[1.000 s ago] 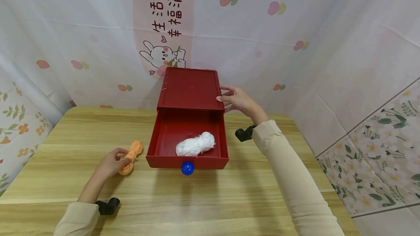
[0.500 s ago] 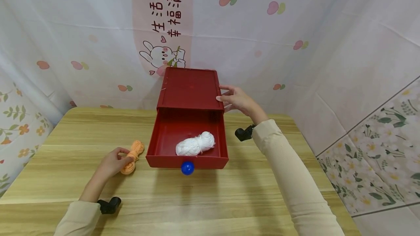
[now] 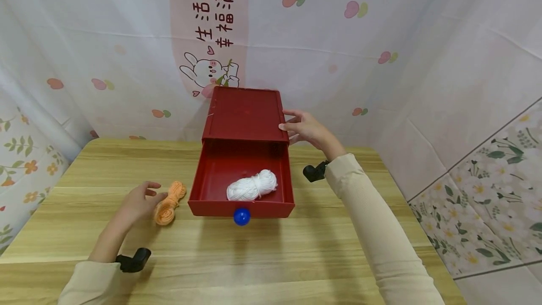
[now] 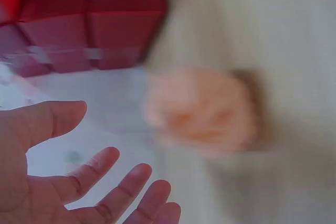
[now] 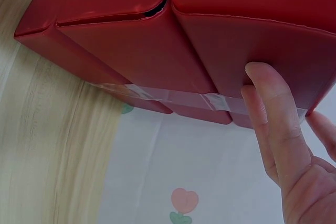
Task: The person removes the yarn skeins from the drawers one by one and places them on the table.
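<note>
In the head view, an orange skein of yarn [image 3: 172,201] lies on the table at left; it is blurred in the left wrist view. My left hand [image 3: 140,200] is just left of it, fingers spread, nothing held. A red drawer box [image 3: 245,112] stands at the back with its top drawer [image 3: 220,173] pulled out. Inside lies a white skein of yarn [image 3: 252,186], and a blue ball knob [image 3: 242,217] is on the drawer front. My right hand [image 3: 311,131] touches the box's right side with extended fingers, as the right wrist view shows.
The wooden table [image 3: 178,267] spreads around the box. Clear tape [image 5: 173,98] runs across the stacked red sections. A printed curtain [image 3: 322,46] hangs close behind, and a flowered panel [image 3: 495,192] borders the right.
My left hand has let go of the orange skein and drawn slightly up and left, after the skein shifted a little. The right hand and the drawer have not moved.
</note>
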`<action>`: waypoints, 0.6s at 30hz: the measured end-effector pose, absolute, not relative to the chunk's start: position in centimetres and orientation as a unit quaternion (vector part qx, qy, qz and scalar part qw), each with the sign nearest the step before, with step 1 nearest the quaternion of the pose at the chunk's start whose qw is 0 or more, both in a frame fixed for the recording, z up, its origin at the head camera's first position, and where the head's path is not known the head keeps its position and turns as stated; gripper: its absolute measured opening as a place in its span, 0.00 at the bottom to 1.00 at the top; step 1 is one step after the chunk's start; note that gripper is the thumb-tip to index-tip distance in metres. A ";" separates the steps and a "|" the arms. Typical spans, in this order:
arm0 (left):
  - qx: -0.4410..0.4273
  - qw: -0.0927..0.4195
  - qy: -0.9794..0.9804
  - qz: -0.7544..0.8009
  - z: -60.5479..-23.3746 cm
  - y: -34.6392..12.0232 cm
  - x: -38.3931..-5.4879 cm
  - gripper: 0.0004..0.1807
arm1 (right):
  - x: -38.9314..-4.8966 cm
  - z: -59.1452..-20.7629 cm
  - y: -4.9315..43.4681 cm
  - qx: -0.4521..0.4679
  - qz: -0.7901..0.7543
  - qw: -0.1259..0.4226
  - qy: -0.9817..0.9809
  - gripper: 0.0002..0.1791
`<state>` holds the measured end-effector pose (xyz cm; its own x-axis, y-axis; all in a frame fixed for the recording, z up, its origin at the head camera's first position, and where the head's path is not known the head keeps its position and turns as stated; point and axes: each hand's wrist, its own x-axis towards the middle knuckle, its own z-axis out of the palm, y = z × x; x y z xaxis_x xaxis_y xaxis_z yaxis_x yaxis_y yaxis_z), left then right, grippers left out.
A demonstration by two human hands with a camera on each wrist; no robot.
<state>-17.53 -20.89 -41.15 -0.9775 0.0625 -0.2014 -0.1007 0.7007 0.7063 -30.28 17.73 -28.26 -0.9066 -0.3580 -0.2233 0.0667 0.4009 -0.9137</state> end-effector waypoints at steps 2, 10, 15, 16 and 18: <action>0.005 0.083 0.920 0.383 -39.9 -20.6 -17.4 0.30 | -30.3 -28.3 17.7 -0.087 -0.541 0.196 0.813 0.36; 0.064 0.018 0.906 0.418 -33.8 -18.5 -16.4 0.28 | -30.3 -28.4 17.7 -0.090 -0.540 0.197 0.813 0.36; 0.099 -0.001 0.901 0.423 -30.1 -16.9 -15.8 0.26 | -30.4 -28.4 17.8 -0.093 -0.541 0.198 0.812 0.36; 0.105 0.000 0.901 0.421 -29.5 -16.5 -15.6 0.26 | -30.4 -28.4 17.8 -0.094 -0.541 0.198 0.812 0.36; 0.117 0.004 0.903 0.413 -28.3 -15.5 -15.3 0.26 | -30.3 -28.3 17.8 -0.094 -0.541 0.197 0.812 0.36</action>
<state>-15.35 -15.51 -28.34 -0.9726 0.2145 0.0897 0.2081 0.6310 0.7473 -30.34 17.79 -28.34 -0.9043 -0.3665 -0.2187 0.0610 0.3962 -0.9161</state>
